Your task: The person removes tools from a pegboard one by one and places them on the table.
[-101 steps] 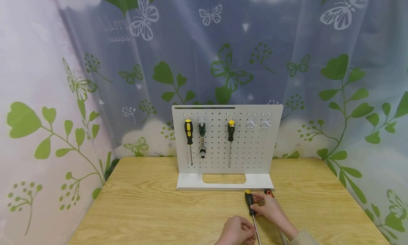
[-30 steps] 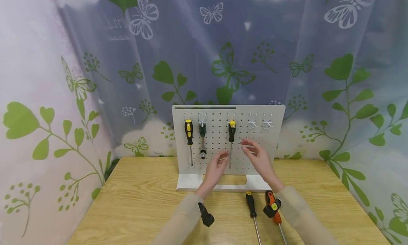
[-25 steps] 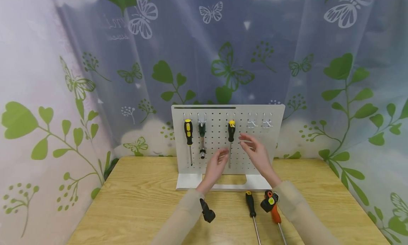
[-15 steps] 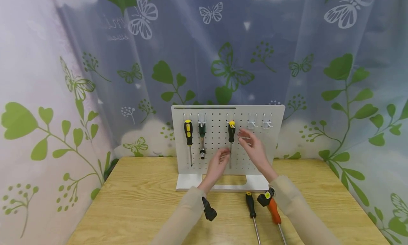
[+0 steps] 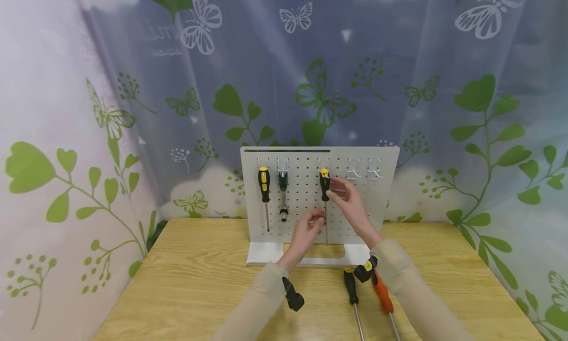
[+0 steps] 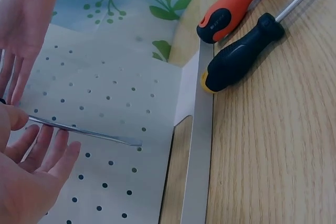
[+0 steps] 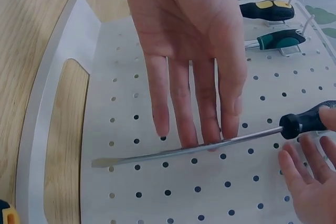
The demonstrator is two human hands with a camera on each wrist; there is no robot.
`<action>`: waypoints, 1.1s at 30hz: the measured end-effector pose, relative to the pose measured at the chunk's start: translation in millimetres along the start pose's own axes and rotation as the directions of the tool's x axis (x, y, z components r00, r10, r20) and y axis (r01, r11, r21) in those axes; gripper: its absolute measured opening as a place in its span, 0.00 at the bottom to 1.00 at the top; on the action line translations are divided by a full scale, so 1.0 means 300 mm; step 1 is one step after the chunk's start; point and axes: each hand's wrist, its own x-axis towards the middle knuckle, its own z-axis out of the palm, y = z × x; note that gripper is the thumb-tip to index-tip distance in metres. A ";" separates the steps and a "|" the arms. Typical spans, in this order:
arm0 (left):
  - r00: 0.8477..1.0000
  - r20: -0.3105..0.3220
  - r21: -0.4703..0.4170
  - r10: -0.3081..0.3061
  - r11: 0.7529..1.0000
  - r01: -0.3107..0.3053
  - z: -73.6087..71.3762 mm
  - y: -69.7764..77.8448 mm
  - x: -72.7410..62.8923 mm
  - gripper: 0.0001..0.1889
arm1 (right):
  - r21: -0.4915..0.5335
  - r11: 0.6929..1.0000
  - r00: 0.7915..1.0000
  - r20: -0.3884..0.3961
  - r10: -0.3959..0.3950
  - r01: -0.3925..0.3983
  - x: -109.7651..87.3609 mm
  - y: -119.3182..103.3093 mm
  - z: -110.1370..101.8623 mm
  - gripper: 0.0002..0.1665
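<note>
A black screwdriver with a yellow cap (image 5: 325,188) is upright at a pegboard (image 5: 301,198) hook in the head view. My right hand (image 5: 352,205) pinches its handle from the right; in the right wrist view the thumb lies on that handle. My left hand (image 5: 305,232) is lower, beside the steel shaft (image 7: 252,136). Its nearly straight fingers (image 7: 181,108) touch the shaft from behind in the right wrist view, with the thumb off it. The flat tip points away from the handle, over the board face.
Left on the board hang a yellow-and-black screwdriver (image 5: 264,186) and a green-handled tool (image 5: 283,181). Two white hooks (image 5: 374,173) are at its right. A black screwdriver (image 5: 350,287) and an orange one (image 5: 382,294) lie on the wooden table (image 5: 191,277).
My hands have left the table, where the right held a black screwdriver, and come up to the board. Latest, the right hand closed on the hung screwdriver's handle, and the shaft tip shifted lower.
</note>
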 end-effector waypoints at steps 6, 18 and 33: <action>1.000 0.006 -0.045 0.010 0.999 -0.009 0.010 0.053 -0.025 0.14 | 0.000 1.000 1.000 -0.009 0.022 -0.022 0.006 -0.014 0.017 0.31; 0.999 -0.023 -0.069 -0.030 0.997 0.028 0.027 0.069 -0.079 0.12 | -0.003 0.999 0.999 -0.023 0.048 -0.048 0.009 -0.023 0.028 0.28; 0.996 -0.083 -0.132 -0.044 0.991 0.033 0.048 0.014 -0.089 0.10 | 0.001 0.999 0.999 -0.022 0.044 -0.044 -0.018 -0.040 0.015 0.27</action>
